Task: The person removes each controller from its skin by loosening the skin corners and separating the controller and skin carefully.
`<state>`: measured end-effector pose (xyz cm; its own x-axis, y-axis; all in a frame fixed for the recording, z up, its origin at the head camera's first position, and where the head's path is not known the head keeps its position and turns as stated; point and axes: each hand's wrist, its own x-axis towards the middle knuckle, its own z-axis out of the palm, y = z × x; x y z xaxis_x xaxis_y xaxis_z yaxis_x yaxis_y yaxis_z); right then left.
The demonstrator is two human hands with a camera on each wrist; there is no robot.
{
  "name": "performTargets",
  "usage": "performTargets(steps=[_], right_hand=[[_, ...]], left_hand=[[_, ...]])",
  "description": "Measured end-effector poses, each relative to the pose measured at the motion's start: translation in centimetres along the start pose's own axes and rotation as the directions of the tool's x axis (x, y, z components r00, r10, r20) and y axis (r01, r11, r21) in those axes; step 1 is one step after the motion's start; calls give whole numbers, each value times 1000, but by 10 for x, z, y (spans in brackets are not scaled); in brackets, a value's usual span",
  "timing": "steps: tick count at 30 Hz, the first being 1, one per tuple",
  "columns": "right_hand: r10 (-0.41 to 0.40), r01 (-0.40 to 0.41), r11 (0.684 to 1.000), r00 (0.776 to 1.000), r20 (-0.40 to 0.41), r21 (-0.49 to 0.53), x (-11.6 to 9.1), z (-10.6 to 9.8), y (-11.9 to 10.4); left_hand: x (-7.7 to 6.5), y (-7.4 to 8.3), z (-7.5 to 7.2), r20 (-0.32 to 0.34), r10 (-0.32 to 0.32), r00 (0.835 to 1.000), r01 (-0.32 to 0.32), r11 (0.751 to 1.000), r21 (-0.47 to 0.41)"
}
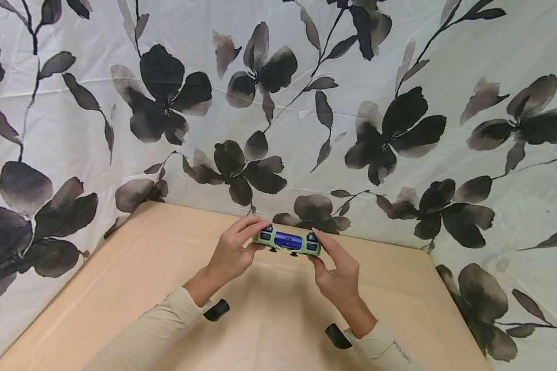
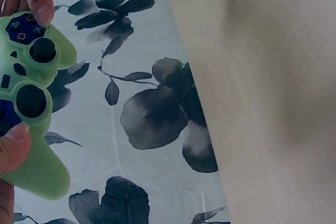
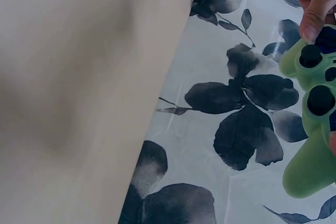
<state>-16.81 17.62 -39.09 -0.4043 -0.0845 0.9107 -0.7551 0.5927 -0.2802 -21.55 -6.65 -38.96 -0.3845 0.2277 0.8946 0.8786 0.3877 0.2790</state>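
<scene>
Both hands hold a game controller [image 1: 288, 240] in a pale green cover, raised over the table. Its shoulder buttons and a blue strip face the head camera. My left hand [image 1: 232, 251] grips one end, fingers on the upper edge and thumb beneath. At the other end, my right hand [image 1: 341, 273] grips it the same way. The left wrist view shows the button face of the controller [image 2: 50, 169], with two dark thumbsticks and a thumb on either side. Part of the controller [image 3: 304, 174] is cut off by the frame in the right wrist view.
A tan table [image 1: 269, 330] lies below the hands. Behind and beside it hangs a white sheet [image 1: 306, 144] with dark flower prints. Each wrist carries a small black device, the left device [image 1: 216, 310] and the right device [image 1: 338, 336].
</scene>
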Motion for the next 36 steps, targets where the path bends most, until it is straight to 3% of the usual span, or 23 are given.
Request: performTargets(steps=[5,12,23,30,36], right_hand=[[-7,8,999,1000,19,-32,0,0,-1],[48,-42,998,993,108,-56,0,-4,-4],[79,-78,997,981,179,-12,9,-8,-13],[56,-54,998,988,142,-22,13,-8,-13],[-10,12,999,998,64,-38,12,-5,-12]], left_hand=[[-1,0,1,-32,0,999,1,1000,24],[-2,0,4,-60,2,998,0,999,37],[-4,-3,6,-106,36,994,-30,998,64],[-3,-3,6,-109,56,993,-44,994,102],[0,0,1,-28,97,995,-93,986,136]])
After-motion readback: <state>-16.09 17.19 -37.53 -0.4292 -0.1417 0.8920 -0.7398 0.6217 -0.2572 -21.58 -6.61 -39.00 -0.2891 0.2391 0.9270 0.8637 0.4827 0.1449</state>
